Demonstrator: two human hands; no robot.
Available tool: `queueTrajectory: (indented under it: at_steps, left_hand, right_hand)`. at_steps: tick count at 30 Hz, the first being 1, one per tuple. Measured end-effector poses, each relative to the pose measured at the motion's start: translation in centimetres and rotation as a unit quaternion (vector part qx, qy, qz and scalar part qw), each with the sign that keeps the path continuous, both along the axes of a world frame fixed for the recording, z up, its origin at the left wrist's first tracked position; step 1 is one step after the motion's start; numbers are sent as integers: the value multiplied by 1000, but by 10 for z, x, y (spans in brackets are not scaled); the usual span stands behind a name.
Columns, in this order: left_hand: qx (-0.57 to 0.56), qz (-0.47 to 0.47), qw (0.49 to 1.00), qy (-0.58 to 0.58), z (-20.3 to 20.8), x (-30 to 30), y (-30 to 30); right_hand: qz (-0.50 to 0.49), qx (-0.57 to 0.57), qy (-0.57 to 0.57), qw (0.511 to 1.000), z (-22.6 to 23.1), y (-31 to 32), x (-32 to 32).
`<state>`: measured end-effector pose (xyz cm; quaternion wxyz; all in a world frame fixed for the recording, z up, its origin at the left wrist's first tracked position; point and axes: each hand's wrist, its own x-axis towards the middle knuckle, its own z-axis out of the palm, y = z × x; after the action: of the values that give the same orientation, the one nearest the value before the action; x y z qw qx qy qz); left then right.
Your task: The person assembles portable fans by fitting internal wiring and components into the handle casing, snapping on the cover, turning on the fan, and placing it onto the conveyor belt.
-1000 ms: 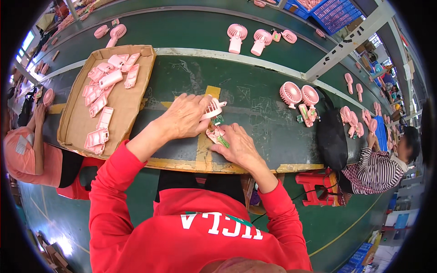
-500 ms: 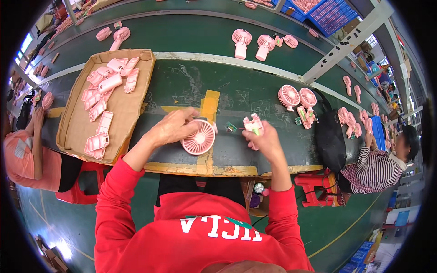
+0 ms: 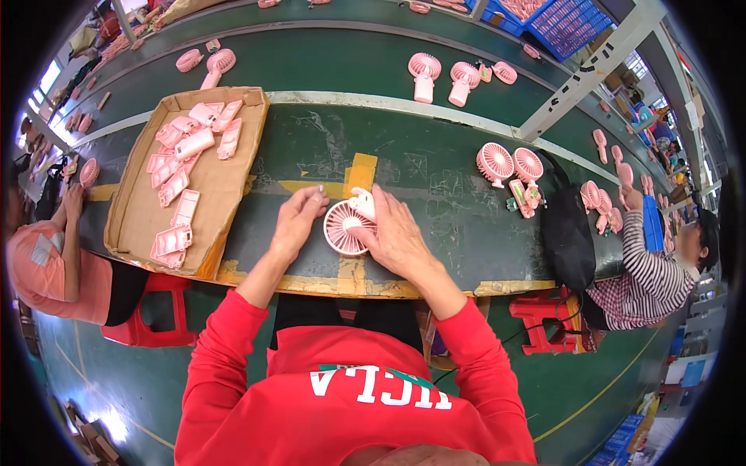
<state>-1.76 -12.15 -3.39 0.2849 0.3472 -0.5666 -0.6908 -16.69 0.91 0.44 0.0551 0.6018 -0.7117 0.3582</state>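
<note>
A round pink fan head (image 3: 340,231) with radial slats lies at the near middle of the dark workbench. My right hand (image 3: 398,237) is closed around its right side, the thumb across the slats. A small pale pink handle piece (image 3: 362,203) sits against the top of the fan head, partly under my right fingers. Just left of the fan, my left hand (image 3: 295,224) pinches its thumb and fingertips together. A tiny pale speck shows at those fingertips, too small to name.
On my left, a shallow cardboard tray (image 3: 242,167) holds several pink handle shells (image 3: 193,143). Two fans (image 3: 495,163) and a part with a green circuit board (image 3: 522,196) lie right, beside a black bag (image 3: 567,245). More fans (image 3: 424,76) lie on the green belt beyond. People sit on both sides.
My right hand has come left with the pink handle piece to the fan head and now grips them there. My left hand has let go of the fan and moved off leftward.
</note>
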Motion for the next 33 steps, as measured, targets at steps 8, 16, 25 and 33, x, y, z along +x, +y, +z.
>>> queueTrajectory:
  at_steps: [8, 16, 25, 33]
  left_hand:
    - [-188, 13, 982, -30, 2, 18, 31]
    - [-422, -65, 897, -111, 30, 26, 46]
    - [-450, -246, 823, -245, 67, 10, 48]
    - [-463, -200, 824, -257, 79, -4, 36]
  right_hand:
    - [84, 142, -42, 985, 39, 15, 18]
    - [175, 164, -99, 966, 12, 13, 15]
    - [-39, 84, -321, 943, 24, 68, -68]
    - [-262, 8, -11, 965, -29, 134, -96]
